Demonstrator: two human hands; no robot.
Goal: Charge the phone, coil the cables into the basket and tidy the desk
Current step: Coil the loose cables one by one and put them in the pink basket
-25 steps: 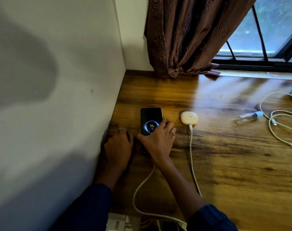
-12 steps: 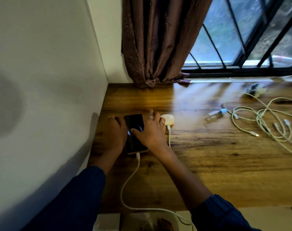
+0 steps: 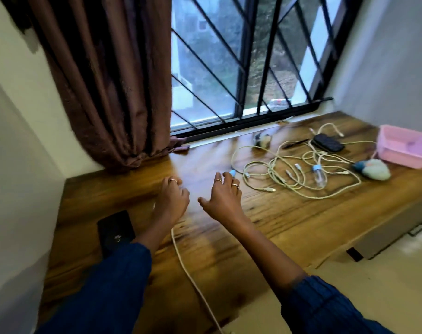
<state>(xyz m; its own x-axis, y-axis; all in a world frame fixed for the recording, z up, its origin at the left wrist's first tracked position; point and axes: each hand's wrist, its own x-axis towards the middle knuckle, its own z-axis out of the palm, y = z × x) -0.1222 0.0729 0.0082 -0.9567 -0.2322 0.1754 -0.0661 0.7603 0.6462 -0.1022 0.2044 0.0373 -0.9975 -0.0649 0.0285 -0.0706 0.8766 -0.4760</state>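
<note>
The black phone [image 3: 115,231] lies flat on the wooden desk [image 3: 265,227] near the left wall, partly hidden by my left sleeve. A white charging cable [image 3: 183,259] runs from under my left arm to the desk's front edge. My left hand [image 3: 171,199] and my right hand [image 3: 223,196] hover over the desk with relaxed fingers, holding nothing. My right fingertips are near a small blue-capped bottle [image 3: 232,173]. A tangle of pale cables [image 3: 294,174] sprawls right of my hands. The pink basket [image 3: 403,147] stands at the far right.
A brown curtain [image 3: 113,92] hangs at the back left beside a barred window. Among the cables lie a second small clear bottle [image 3: 319,174], a dark case [image 3: 327,142], a pen [image 3: 295,143], a blue-grey pouch [image 3: 373,168] and a small round object [image 3: 261,140].
Both hands have let go of the phone and moved right, away from it. The view has swung right, bringing the cable tangle and pink basket into sight.
</note>
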